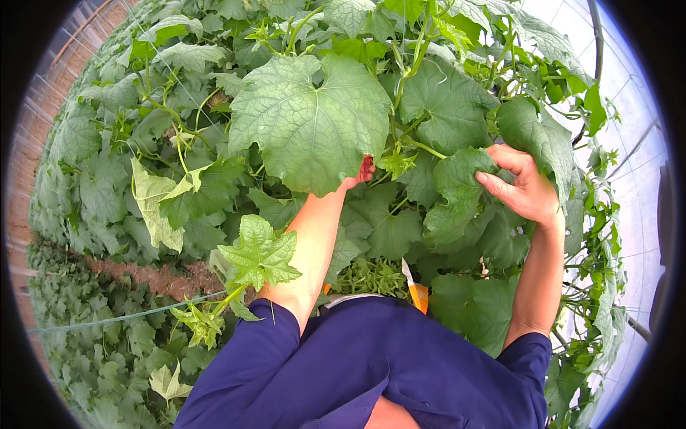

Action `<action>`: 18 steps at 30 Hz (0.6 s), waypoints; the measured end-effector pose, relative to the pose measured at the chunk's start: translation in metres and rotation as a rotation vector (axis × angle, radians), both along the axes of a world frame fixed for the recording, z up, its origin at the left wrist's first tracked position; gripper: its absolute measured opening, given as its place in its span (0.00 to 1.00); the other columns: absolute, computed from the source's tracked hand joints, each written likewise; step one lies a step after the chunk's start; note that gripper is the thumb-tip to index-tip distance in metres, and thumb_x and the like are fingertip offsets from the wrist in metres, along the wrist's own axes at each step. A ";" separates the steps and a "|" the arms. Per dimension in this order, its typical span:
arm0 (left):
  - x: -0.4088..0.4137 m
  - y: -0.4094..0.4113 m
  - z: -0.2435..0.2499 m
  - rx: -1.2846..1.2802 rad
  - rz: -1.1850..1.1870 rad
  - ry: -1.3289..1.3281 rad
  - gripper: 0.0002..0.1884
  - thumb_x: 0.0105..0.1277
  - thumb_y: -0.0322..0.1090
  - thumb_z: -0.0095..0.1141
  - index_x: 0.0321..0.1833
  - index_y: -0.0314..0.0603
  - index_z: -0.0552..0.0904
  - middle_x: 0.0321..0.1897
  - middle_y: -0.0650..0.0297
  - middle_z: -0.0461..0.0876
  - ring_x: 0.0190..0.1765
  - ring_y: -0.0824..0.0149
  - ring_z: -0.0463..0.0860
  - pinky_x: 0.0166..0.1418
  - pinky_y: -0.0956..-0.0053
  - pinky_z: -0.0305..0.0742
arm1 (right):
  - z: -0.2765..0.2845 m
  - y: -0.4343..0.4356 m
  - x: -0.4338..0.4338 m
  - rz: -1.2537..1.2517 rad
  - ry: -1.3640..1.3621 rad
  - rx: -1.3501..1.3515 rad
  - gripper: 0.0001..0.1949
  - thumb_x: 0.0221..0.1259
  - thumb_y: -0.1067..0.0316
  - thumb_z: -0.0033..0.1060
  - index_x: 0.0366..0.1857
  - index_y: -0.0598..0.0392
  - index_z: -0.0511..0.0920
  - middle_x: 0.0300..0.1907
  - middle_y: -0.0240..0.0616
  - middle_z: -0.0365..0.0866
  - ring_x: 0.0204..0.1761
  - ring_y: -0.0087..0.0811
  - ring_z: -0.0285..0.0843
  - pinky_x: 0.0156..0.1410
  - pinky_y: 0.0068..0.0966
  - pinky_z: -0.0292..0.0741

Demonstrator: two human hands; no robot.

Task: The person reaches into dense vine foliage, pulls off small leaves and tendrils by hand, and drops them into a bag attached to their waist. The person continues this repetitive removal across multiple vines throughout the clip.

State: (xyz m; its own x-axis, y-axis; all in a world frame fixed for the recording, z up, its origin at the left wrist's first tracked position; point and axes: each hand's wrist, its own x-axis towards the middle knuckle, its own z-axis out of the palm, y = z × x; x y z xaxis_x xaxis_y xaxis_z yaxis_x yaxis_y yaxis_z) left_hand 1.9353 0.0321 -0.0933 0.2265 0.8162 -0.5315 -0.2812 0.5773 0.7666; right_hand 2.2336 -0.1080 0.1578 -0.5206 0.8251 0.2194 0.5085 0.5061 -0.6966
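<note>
My right hand (522,187) pinches the edge of a lobed vine leaf (455,195) between thumb and fingers. Beside that wrist another broad leaf (538,137) hangs down. My left hand (364,172) reaches in among the foliage, mostly covered by a large veined leaf (311,120). Only some of its reddish fingertips show, next to a small pale-green shoot tip (396,163), and whether they grip anything is hidden. Green vine stems (407,80) climb between the two hands.
Before my waist is an open container or bag with picked green shoots (372,276) and an orange-and-white piece of packaging (419,297). A green twine (128,317) runs by my left arm. Dense vines stand all around, with translucent sheeting (632,177) at right and bare soil (161,276) at left.
</note>
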 end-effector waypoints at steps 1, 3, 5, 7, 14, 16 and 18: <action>0.002 0.000 -0.002 -0.013 0.033 -0.009 0.10 0.71 0.40 0.61 0.49 0.46 0.81 0.30 0.67 0.82 0.24 0.73 0.71 0.24 0.77 0.60 | 0.000 0.000 -0.002 -0.006 0.000 0.005 0.10 0.66 0.67 0.65 0.45 0.61 0.83 0.40 0.39 0.85 0.44 0.31 0.79 0.54 0.29 0.74; 0.008 -0.002 -0.006 -0.038 0.093 -0.020 0.09 0.71 0.40 0.61 0.48 0.46 0.81 0.30 0.67 0.82 0.25 0.73 0.72 0.24 0.77 0.62 | 0.000 -0.001 -0.005 -0.015 -0.001 0.007 0.09 0.67 0.67 0.65 0.45 0.61 0.83 0.40 0.38 0.84 0.44 0.31 0.79 0.53 0.29 0.74; 0.013 -0.008 -0.007 -0.062 0.158 -0.023 0.09 0.72 0.40 0.60 0.48 0.46 0.80 0.30 0.66 0.82 0.25 0.73 0.73 0.24 0.76 0.63 | -0.001 -0.001 -0.006 -0.024 -0.003 0.022 0.09 0.67 0.67 0.65 0.44 0.61 0.83 0.39 0.38 0.84 0.43 0.31 0.79 0.52 0.29 0.75; 0.015 -0.018 -0.004 -0.075 0.189 -0.026 0.09 0.73 0.40 0.59 0.48 0.46 0.79 0.30 0.66 0.81 0.25 0.73 0.73 0.24 0.76 0.64 | -0.005 -0.001 -0.006 -0.039 -0.004 0.056 0.09 0.67 0.67 0.65 0.44 0.61 0.83 0.39 0.38 0.84 0.43 0.30 0.79 0.51 0.28 0.75; -0.018 -0.104 0.007 0.328 -0.827 0.368 0.11 0.75 0.41 0.57 0.50 0.41 0.80 0.37 0.61 0.86 0.33 0.70 0.82 0.33 0.75 0.75 | -0.021 0.003 0.006 -0.129 0.054 0.042 0.14 0.68 0.60 0.65 0.37 0.62 0.78 0.32 0.34 0.74 0.38 0.25 0.70 0.46 0.27 0.71; -0.021 -0.140 0.004 0.495 -1.327 0.591 0.17 0.71 0.44 0.62 0.51 0.37 0.82 0.43 0.57 0.87 0.40 0.62 0.85 0.41 0.69 0.78 | -0.023 0.005 0.008 -0.150 0.064 0.003 0.16 0.69 0.59 0.65 0.33 0.62 0.74 0.30 0.31 0.68 0.35 0.23 0.64 0.44 0.27 0.69; -0.017 -0.161 0.003 0.538 -1.736 0.794 0.24 0.65 0.49 0.68 0.55 0.37 0.82 0.48 0.54 0.87 0.45 0.57 0.86 0.45 0.64 0.80 | -0.023 0.004 0.008 -0.137 0.070 0.014 0.15 0.69 0.59 0.65 0.34 0.62 0.76 0.31 0.32 0.70 0.36 0.24 0.66 0.44 0.27 0.70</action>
State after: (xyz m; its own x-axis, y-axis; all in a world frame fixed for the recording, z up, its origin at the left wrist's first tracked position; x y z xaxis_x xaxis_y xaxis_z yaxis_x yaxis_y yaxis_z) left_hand 1.9182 -0.1293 -0.0898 0.6932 0.1019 -0.7135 0.6605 -0.4862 0.5722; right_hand 2.2419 -0.1036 0.1350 -0.3863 0.8839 0.2635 0.5241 0.4455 -0.7259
